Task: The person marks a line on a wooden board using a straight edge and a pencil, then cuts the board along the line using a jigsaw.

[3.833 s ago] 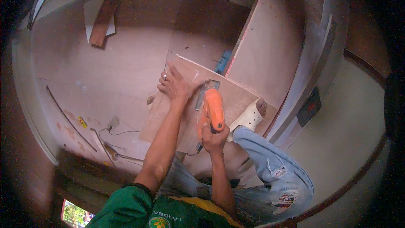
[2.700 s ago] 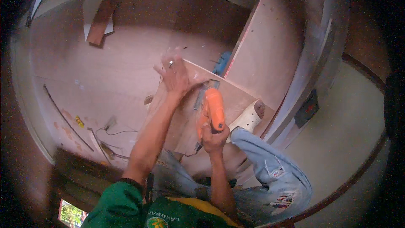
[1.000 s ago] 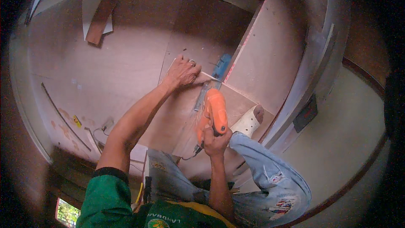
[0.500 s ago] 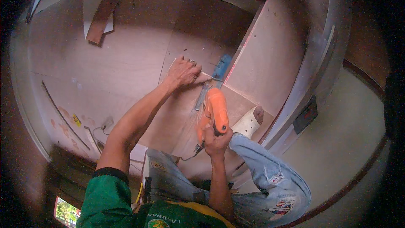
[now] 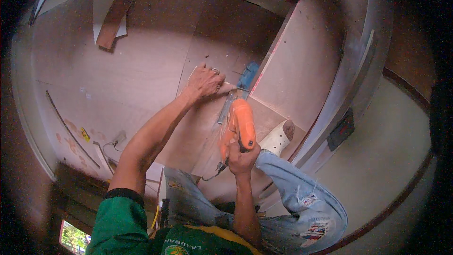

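Observation:
My right hand (image 5: 243, 158) is closed around the handle of an orange corded power tool (image 5: 243, 120) that looks like a jigsaw. The tool's front end points away from me, close to a thin pale piece of board (image 5: 228, 87). With curled fingers, my left hand (image 5: 205, 81) grips this board and holds it down; the hand hides most of it. Just beyond the tool's front lies a blue object (image 5: 248, 73), its kind unclear. A narrow greyish metal strip (image 5: 225, 110) shows along the tool's left side. The contact between tool and board is too small to make out.
A brown wood offcut (image 5: 112, 23) rests on a white angular piece (image 5: 123, 27) at the far left. Leftward lie a thin dark strip (image 5: 71, 127) and a small yellow item (image 5: 85, 134). My foot in a white clog (image 5: 276, 139) stands right of the tool, near a dark block (image 5: 340, 130).

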The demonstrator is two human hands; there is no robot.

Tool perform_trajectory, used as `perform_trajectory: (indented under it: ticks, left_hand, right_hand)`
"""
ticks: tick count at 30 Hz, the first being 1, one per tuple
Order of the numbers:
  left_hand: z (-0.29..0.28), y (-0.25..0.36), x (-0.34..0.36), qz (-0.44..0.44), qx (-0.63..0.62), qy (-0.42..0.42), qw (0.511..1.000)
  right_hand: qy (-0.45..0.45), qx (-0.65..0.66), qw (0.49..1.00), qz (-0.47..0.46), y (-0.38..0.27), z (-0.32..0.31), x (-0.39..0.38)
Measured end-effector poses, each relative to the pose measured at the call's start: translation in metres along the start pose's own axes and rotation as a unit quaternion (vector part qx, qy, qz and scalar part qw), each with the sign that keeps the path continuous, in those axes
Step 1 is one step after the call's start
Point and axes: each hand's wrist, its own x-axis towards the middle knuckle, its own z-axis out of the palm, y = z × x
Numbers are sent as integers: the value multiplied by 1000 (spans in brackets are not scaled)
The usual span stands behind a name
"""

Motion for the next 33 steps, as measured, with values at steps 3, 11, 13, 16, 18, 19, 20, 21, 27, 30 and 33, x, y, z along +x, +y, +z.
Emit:
perform_trajectory:
  ticks: [3,11,13,16,18,19,20,21,27,30,33]
  left_hand:
    - [0,1,-1,-4,3,-4,1000]
    - [-7,3,-4,-5,-10,56,998]
    - [-15,7,-2,-12,-14,23,1000]
    - [-15,7,-4,-21,-19,8,1000]
    - [-14,8,-3,-19,-24,27,999]
    - [-14,9,-3,-13,-20,30,999]
    - [-14,10,-3,-7,-16,33,999]
    - [-13,9,-3,-8,-16,33,999]
    - [-15,7,-7,-11,-14,44,999]
    - [-15,10,-7,-3,-22,56,998]
    - [-13,11,-7,-15,-32,62,997]
  right_hand:
    - [-13,3,1000,25,0,-1,0]
    - [-71,54,994,70,-36,-4,9]
    - [10,84,996,15,-46,0,10]
    - [-26,71,994,73,-42,-3,8]
    - [-15,30,999,39,-17,-3,2]
    - [-4,-11,1000,7,-8,-2,1]
    - [-3,-12,1000,6,0,-3,0]
    - [-12,-11,1000,17,2,-3,0]
    - [-40,-26,998,52,-2,-3,0]
    - [-28,-46,998,40,3,-2,-2]
    - [-14,-44,999,28,2,-2,-3]
